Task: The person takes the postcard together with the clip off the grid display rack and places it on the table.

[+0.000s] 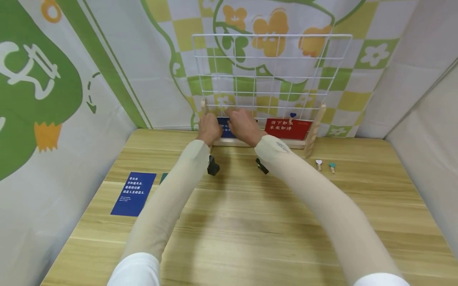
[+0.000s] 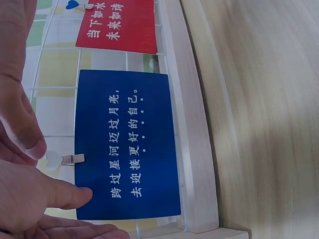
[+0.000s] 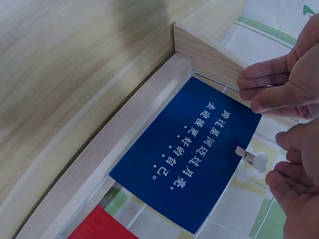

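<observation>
A blue card (image 2: 157,149) with white writing hangs low on a white wire grid (image 1: 272,75), pinned by a small clothespin with a white heart (image 3: 253,159). My left hand (image 1: 210,128) is at the card's outer end, thumb overlapping its corner in the left wrist view, fingers loosely extended. Beside the heart clothespin is my right hand (image 1: 245,124), fingers slightly bent and holding nothing; a gap shows between fingertips and clothespin in the right wrist view. A red card (image 1: 288,129) hangs to the right under a blue-heart clothespin (image 1: 293,115).
The grid stands in a wooden base (image 2: 192,149) with side posts (image 1: 315,131). Two heart clothespins, white (image 1: 319,164) and teal (image 1: 332,167), lie on the table (image 1: 250,238) at right. Another blue card (image 1: 133,194) lies at left, near a green card (image 1: 163,177) mostly hidden by my left sleeve.
</observation>
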A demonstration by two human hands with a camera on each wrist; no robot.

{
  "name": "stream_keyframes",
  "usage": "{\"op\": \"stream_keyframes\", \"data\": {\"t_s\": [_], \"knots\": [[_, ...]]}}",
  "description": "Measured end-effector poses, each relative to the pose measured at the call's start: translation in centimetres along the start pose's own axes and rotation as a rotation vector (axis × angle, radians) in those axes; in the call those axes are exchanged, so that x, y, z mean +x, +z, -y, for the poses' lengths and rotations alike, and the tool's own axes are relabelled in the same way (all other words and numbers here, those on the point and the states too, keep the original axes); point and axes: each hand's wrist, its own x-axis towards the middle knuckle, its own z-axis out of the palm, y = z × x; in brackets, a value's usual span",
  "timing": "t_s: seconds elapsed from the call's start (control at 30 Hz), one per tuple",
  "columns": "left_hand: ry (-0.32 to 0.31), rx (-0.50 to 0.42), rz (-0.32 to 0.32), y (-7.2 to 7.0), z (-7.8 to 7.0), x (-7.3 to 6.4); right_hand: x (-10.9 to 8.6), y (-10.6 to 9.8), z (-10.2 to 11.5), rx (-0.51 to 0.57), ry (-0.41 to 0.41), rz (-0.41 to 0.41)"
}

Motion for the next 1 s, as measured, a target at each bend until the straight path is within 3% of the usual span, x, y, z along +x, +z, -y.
{"op": "stream_keyframes", "data": {"t_s": [0.27, 0.5, 0.8, 1.0], "knots": [[0.002, 0.017, -0.014, 0.2, 0.0, 0.5, 0.8, 0.5, 0.7, -0.089, 0.006, 0.038], [-0.019, 0.025, -0.031, 0.4, -0.2, 0.9, 1.6, 0.9, 1.0, -0.125, 0.052, 0.127], [-0.05, 0.057, -0.071, 0.9, -0.3, 1.4, 2.2, 0.9, 1.0, -0.165, 0.073, 0.166], [-0.075, 0.015, -0.099, 0.9, -0.2, 1.4, 3.0, 0.9, 1.3, -0.201, 0.102, 0.199]]}}
